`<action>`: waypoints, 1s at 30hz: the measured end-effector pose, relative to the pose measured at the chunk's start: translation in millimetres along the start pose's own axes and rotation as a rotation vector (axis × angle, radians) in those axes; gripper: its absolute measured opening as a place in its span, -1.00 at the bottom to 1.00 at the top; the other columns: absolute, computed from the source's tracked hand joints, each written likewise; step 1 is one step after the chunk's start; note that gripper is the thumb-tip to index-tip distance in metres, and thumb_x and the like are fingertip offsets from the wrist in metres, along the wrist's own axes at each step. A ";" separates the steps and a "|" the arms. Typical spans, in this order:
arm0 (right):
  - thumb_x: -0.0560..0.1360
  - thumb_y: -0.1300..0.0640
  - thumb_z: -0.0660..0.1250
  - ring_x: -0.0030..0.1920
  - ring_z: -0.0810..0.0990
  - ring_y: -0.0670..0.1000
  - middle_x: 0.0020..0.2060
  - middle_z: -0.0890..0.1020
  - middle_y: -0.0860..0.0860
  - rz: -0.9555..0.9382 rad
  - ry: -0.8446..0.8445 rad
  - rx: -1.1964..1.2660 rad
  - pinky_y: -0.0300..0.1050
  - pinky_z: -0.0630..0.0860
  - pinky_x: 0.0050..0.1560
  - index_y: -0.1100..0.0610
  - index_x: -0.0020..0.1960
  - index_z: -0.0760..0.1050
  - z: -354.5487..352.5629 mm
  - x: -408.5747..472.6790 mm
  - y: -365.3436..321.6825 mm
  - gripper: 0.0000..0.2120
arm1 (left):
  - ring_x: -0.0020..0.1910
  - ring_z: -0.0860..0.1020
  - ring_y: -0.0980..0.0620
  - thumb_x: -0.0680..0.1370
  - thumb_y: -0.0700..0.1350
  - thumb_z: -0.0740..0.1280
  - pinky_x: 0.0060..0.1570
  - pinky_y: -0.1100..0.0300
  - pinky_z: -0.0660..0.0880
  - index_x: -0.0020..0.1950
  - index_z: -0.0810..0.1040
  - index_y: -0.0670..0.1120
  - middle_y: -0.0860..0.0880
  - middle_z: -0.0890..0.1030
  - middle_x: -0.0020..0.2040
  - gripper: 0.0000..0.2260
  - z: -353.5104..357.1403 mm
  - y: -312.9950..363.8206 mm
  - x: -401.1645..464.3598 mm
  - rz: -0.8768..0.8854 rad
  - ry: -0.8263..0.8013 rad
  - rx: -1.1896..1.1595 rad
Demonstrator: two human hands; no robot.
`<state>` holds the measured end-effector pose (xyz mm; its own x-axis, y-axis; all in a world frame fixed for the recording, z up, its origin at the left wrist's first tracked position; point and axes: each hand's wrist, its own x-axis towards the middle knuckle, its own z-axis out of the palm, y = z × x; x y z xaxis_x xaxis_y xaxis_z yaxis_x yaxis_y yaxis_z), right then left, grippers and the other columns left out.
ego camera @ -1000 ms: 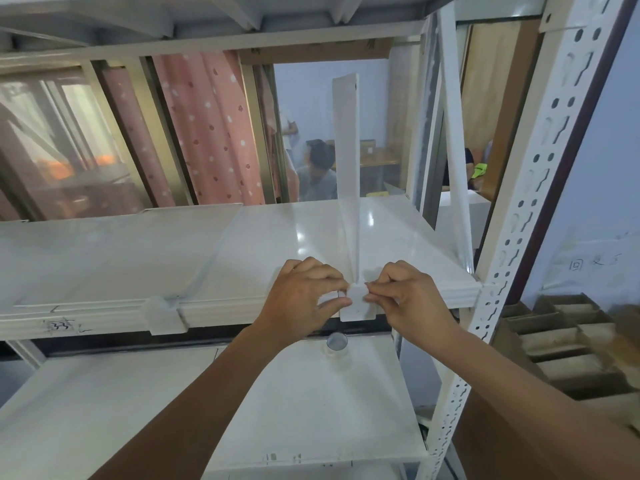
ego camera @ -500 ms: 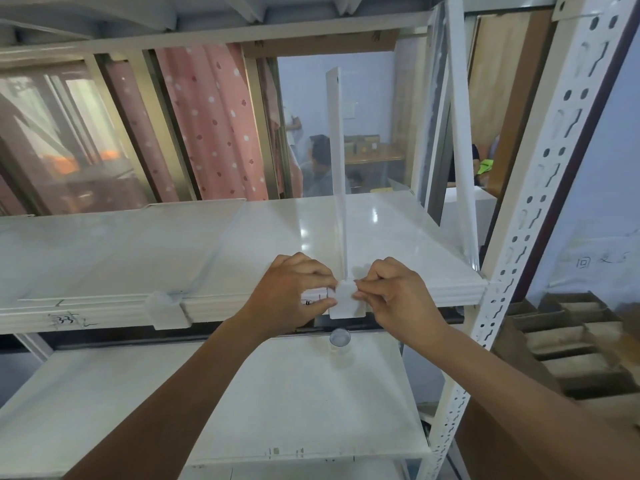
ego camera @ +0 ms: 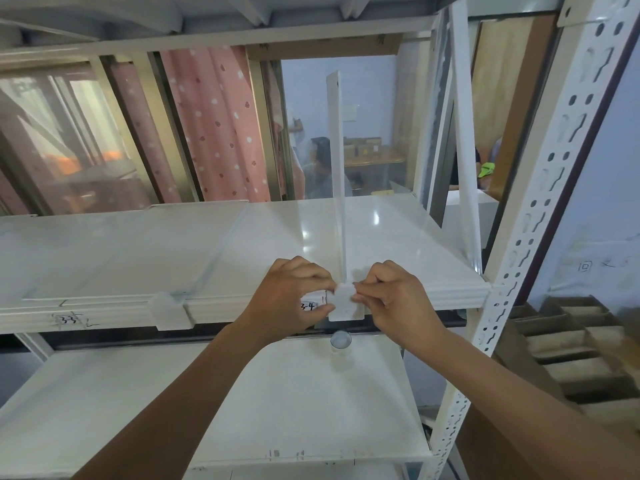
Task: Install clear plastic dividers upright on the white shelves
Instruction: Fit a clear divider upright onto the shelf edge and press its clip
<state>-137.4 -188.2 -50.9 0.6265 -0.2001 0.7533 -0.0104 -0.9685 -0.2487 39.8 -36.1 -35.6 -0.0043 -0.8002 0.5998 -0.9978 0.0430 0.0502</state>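
A clear plastic divider (ego camera: 337,161) stands upright on the upper white shelf (ego camera: 131,244), seen edge-on. Its white foot clip (ego camera: 346,304) hangs over the shelf's front lip. My left hand (ego camera: 294,299) pinches the clip's left side and my right hand (ego camera: 394,299) pinches its right side. A second divider (ego camera: 221,247) lies flat on the shelf to the left, with its own clip (ego camera: 169,310) on the lip. A third divider (ego camera: 465,140) stands at the shelf's right end.
A perforated white upright post (ego camera: 540,209) frames the right side. The lower white shelf (ego camera: 207,403) carries a small round clear piece (ego camera: 341,340). Cardboard compartment boxes (ego camera: 581,344) sit at the right. Behind the shelf are a pink dotted curtain (ego camera: 214,126) and a seated person.
The divider has swung from slightly turned to edge-on and shifted a little left. Both hands stay on its foot clip at the shelf lip.
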 end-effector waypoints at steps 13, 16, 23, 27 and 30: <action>0.42 0.35 0.53 -0.25 0.48 0.03 -0.32 0.53 -0.01 0.007 0.006 0.015 -0.13 0.50 -0.29 0.20 -0.19 0.70 2.4 -0.1 -5.2 -0.92 | 0.03 0.56 0.07 0.47 0.04 0.53 0.02 0.12 0.36 0.04 0.70 0.06 0.18 0.68 0.05 -0.82 -4.2 -2.1 -2.7 0.004 -0.004 0.005; 0.43 0.33 0.52 -0.24 0.49 0.03 -0.32 0.54 0.00 0.003 0.002 0.012 -0.11 0.51 -0.29 0.20 -0.19 0.70 3.4 0.1 -5.6 -0.93 | 0.03 0.55 0.07 0.48 0.05 0.52 0.02 0.14 0.33 0.05 0.70 0.07 0.19 0.67 0.05 -0.82 -4.0 -3.2 -3.1 -0.004 -0.007 0.011; 0.45 0.32 0.50 -0.23 0.46 0.01 -0.32 0.53 0.00 0.012 0.022 0.021 -0.08 0.50 -0.29 0.22 -0.21 0.68 6.0 -0.3 -6.5 -0.93 | 0.04 0.53 0.09 0.49 0.06 0.51 0.04 0.12 0.36 0.05 0.68 0.09 0.22 0.65 0.05 -0.84 -5.0 -3.7 -5.0 -0.013 -0.013 0.002; 0.47 0.26 0.46 -0.23 0.48 0.04 -0.31 0.54 0.00 0.001 0.023 0.013 -0.05 0.52 -0.30 0.21 -0.20 0.69 6.2 -0.5 -6.5 -0.92 | 0.05 0.54 0.08 0.49 0.06 0.51 0.06 0.11 0.36 0.05 0.69 0.08 0.20 0.66 0.06 -0.83 -5.6 -4.8 -5.1 -0.018 -0.015 0.006; 0.48 0.25 0.47 -0.22 0.47 0.01 -0.30 0.54 -0.02 -0.008 0.010 -0.002 -0.05 0.52 -0.30 0.19 -0.16 0.70 4.9 -1.4 -5.7 -0.95 | 0.06 0.54 0.09 0.49 0.07 0.51 0.06 0.10 0.37 0.06 0.68 0.09 0.21 0.65 0.06 -0.82 -5.0 -4.5 -5.9 -0.024 -0.009 -0.004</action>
<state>-134.4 -181.7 -53.5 0.6183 -0.1936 0.7617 -0.0068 -0.9704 -0.2412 44.6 -28.5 -35.4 0.0193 -0.8065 0.5909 -0.9974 0.0257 0.0676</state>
